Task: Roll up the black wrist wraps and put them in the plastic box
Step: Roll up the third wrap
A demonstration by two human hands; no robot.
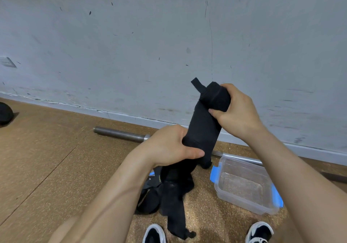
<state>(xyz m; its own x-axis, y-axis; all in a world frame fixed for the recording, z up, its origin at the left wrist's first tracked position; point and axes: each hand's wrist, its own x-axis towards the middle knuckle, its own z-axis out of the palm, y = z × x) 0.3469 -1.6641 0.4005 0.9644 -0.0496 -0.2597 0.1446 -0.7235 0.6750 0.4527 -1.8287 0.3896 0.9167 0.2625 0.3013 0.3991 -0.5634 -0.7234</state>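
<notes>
right hand [238, 111] grips the rolled upper end of a black wrist wrap [204, 124] at frame centre; left hand [169, 145] clasps its lower part. plastic box [246, 184] sits open, lower right, beside more wraps [169, 192] on the floor [47, 158].

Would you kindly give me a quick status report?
Right hand grips rolled top of wrist wrap; left hand grips it lower down. Plastic box open, empty. Nothing blocking it.

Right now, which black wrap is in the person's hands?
The wrap stretched between left hand and right hand, its top end rolled; the other wraps lie heaped on the floor.
</notes>
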